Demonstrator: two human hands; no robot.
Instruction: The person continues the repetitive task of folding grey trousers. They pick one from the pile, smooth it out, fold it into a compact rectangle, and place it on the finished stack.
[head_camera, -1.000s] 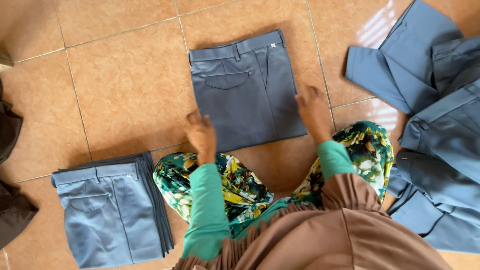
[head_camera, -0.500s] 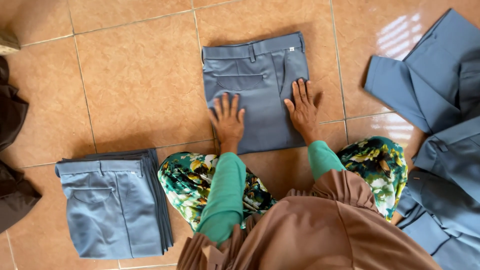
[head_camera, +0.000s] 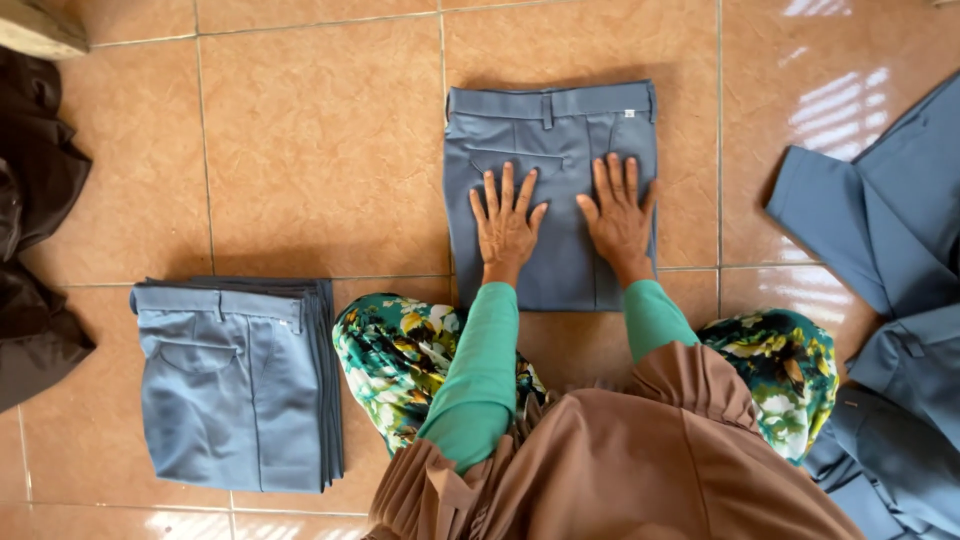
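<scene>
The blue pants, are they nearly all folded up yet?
Some are. A stack of folded pants sits on the tiled floor to the left. The left hand and right hand press flat on one folded pair. A pile of unfolded pants lies to the right, not yet folded.

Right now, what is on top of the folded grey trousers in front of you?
Both hands lie flat on the folded trousers: left hand, right hand. The cloth under the palms is hidden.

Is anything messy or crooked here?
Mostly tidy. The folded trousers lie flat under both hands, and the stack is neat. Only the grey-blue clothes at the right lie rumpled and unfolded on the floor.
</scene>
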